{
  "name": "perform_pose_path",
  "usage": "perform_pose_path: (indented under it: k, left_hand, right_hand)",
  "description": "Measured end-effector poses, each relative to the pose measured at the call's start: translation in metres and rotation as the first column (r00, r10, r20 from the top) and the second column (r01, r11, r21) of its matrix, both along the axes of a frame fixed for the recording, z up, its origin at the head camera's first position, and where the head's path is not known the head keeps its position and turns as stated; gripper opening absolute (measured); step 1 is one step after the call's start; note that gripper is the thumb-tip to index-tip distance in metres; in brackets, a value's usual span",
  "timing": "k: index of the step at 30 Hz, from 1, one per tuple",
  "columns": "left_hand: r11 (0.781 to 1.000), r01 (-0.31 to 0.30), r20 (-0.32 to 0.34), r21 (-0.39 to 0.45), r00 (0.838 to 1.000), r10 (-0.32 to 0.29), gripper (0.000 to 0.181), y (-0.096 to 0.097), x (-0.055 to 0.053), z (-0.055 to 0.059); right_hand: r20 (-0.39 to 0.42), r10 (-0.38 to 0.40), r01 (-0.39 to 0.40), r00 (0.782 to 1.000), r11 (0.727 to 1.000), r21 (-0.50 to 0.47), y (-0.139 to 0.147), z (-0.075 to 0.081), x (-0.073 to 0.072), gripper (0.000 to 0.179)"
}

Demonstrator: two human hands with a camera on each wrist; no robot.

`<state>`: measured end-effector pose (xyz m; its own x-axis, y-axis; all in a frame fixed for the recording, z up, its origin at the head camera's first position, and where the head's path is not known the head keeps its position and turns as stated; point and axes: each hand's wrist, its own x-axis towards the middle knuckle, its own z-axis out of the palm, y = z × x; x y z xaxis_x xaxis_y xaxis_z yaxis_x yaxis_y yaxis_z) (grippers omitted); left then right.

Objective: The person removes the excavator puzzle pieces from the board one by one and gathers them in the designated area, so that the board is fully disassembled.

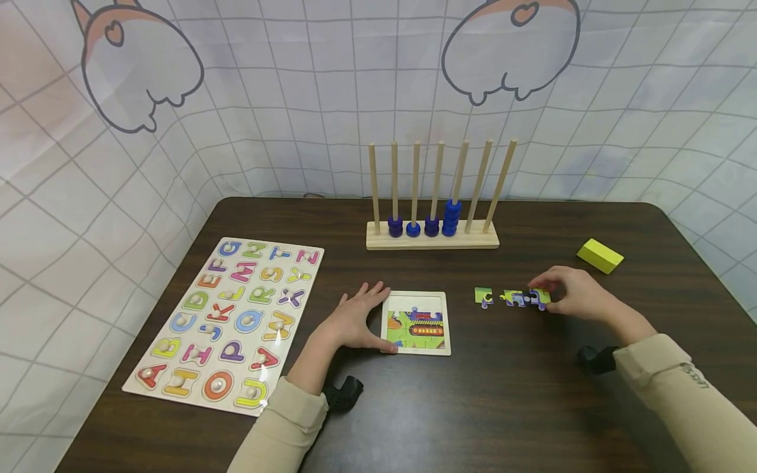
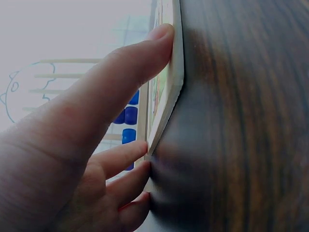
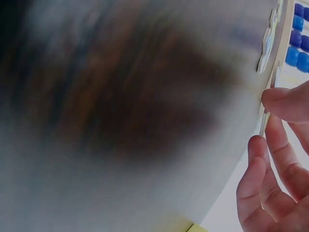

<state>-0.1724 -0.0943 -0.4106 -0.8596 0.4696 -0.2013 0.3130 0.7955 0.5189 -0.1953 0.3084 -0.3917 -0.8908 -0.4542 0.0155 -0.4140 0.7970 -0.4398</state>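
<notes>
A small square puzzle tray (image 1: 416, 299) lies on the table, its lower part filled with joined jigsaw pieces (image 1: 427, 336). My left hand (image 1: 353, 320) spreads along its left side, with the thumb (image 2: 159, 46) over the near edge and the index fingertip at the far corner. To the right of the tray, my right hand (image 1: 576, 295) pinches a purple and yellow puzzle piece (image 1: 537, 299) between thumb and fingers; it shows edge-on in the right wrist view. Close by on its left lie a second puzzle piece (image 1: 513, 299) and, farther left, a third piece (image 1: 482, 295).
A wooden alphabet board (image 1: 223, 320) with knobbed letters takes up the table's left side. Behind the tray stands a counting rack (image 1: 432, 242) with upright pegs and blue and purple beads. A yellow block (image 1: 600, 256) lies at the back right. A patterned curtain (image 1: 331, 98) hangs behind.
</notes>
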Motion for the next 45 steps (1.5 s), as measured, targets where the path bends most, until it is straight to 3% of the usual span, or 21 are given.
perform_pose_path:
  k: [17, 45]
  left_hand:
    - [1.000, -0.002, -0.001, -0.009, 1.000, 0.002, 0.103, 0.001, 0.000, 0.001]
    - [1.000, -0.002, 0.009, 0.002, 1.000, 0.002, 0.103, 0.000, 0.000, 0.001]
  right_hand:
    - [0.063, 0.026, -0.027, 0.998, 0.999, 0.017, 0.006, -0.004, -0.009, 0.033]
    - [0.028, 0.006, -0.005, 1.000, 1.000, -0.003, -0.009, 0.002, -0.007, 0.034]
